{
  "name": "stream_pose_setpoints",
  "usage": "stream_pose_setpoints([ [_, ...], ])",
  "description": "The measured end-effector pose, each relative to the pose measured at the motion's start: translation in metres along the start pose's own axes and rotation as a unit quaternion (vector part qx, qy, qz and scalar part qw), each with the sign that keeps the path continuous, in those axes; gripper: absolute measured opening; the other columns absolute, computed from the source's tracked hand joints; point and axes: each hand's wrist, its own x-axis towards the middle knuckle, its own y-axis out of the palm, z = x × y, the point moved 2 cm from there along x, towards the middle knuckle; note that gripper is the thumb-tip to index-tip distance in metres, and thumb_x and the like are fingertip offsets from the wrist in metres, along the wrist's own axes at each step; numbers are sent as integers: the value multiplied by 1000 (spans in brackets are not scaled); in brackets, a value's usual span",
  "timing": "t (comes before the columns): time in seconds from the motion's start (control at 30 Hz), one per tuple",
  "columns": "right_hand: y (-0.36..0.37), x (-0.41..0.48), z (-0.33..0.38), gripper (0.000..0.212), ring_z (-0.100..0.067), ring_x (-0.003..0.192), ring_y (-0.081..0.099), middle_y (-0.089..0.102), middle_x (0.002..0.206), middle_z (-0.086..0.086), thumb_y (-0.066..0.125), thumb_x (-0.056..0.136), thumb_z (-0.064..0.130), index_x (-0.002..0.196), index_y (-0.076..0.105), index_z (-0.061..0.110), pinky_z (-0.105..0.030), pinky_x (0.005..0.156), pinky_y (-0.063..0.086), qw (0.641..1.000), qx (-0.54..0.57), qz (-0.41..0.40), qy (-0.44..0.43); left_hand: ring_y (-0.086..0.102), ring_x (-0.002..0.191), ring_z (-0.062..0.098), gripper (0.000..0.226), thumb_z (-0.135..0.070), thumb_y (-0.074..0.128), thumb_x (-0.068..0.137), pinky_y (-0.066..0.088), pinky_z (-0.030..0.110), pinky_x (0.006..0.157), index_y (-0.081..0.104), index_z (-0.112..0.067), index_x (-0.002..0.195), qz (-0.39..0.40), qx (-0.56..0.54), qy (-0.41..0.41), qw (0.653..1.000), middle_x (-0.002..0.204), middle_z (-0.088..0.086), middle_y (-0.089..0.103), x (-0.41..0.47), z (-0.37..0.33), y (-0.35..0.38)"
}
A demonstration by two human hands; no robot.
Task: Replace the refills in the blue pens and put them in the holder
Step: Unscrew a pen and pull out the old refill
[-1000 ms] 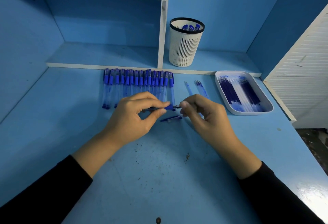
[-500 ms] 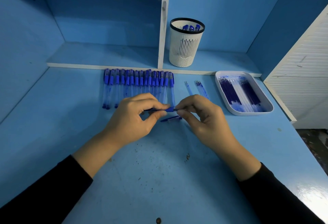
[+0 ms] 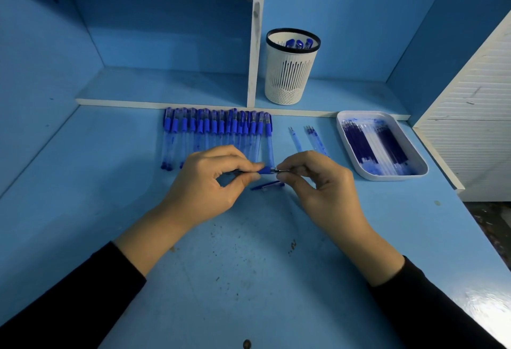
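I've got the left hand (image 3: 206, 182) pinching the pen (image 3: 265, 170) and the right hand (image 3: 320, 185) pinching its tip (image 3: 278, 170). I'd twist slowly and keep both aligned.

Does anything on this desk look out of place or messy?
A loose blue pen piece, likely a cap, lies alone on the desk. A few refills lie outside the white tray, between it and the row of pens. Dark specks mark the desk nearer the person.

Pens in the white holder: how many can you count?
3, side by side inside the holder near its far rim: left pen, middle pen, right pen. Others may be hidden lower.
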Motion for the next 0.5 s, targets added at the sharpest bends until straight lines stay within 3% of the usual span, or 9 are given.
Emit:
stream_pose_setpoints([
  [0.17, 2, 0, 1, 14, -4, 70, 64, 70, 75, 7, 69, 83, -5, 85, 70, 9, -12, 71, 46, 991, 103, 3, 89, 66, 75, 12, 11, -12, 75, 86, 55, 28, 68, 77, -7, 96, 5, 51, 31, 998, 84, 0, 70, -1, -2, 0],
  [0.3, 0, 4, -6, 20, -9, 80, 68, 73, 87, -3, 73, 82, 1, 98, 69, 12, -17, 77, 52, 980, 137, 8, 144, 65, 75, 11, 10, -10, 75, 86, 54, 28, 68, 77, -8, 96, -7, 45, -4, 999, 85, -1, 69, 1, 4, -4],
  [0.43, -11, 3, -13, 22, -6, 83, 65, 71, 90, 3, 73, 81, 2, 100, 70, 13, -13, 77, 50, 995, -59, -9, 77, 63, 75, 7, 11, -10, 74, 85, 53, 31, 66, 77, -8, 95, -21, 52, -39, 998, 85, -3, 69, 1, 15, -11],
  [0.5, -13, 3, -14, 20, -3, 85, 64, 70, 91, 7, 74, 81, 5, 99, 71, 15, -8, 76, 46, 995, -88, 18, 51, 63, 74, 7, 11, -12, 74, 85, 52, 34, 65, 77, -9, 95, -24, 48, -52, 997, 85, -4, 69, 1, 17, -11],
])
